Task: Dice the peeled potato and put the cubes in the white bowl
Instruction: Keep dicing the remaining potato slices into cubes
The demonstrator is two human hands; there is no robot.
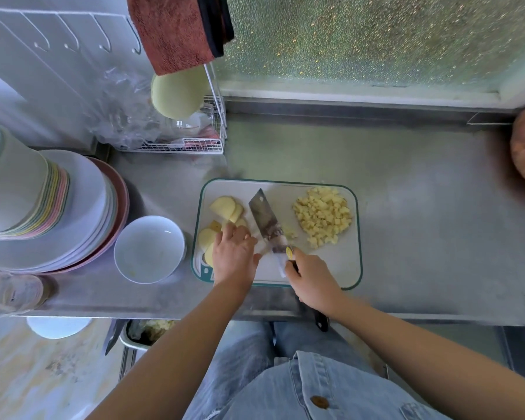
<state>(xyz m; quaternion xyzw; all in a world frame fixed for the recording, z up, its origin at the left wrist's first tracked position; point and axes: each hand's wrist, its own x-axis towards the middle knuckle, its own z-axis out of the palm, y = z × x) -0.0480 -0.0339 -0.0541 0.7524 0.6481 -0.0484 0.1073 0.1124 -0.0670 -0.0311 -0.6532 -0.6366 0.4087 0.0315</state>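
The left hand [234,253] curls over the slices [223,207] on the board [350,268]. The right hand [312,280] grips the knife [265,216]. Best to tuck fingertips in and cut even strips. The cubes [323,216] sit right; the bowl [149,248] waits left.

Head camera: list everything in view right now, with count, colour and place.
White plastic cutting board with green rim: one, centre of the steel counter.
Pale yellow potato cubes: one pile, board's right part.
Pale yellow potato slices: several, board's left part.
Steel cleaver with black handle: one, blade between slices and cubes.
Round white bowl: one, left of board, no cubes inside.
Pastel plates: one stack, far left.
Red-brown towel: one, hanging at top.
White wire rack: one, below the towel.
Left hand: holds the slices.
Right hand: grips the cleaver handle.
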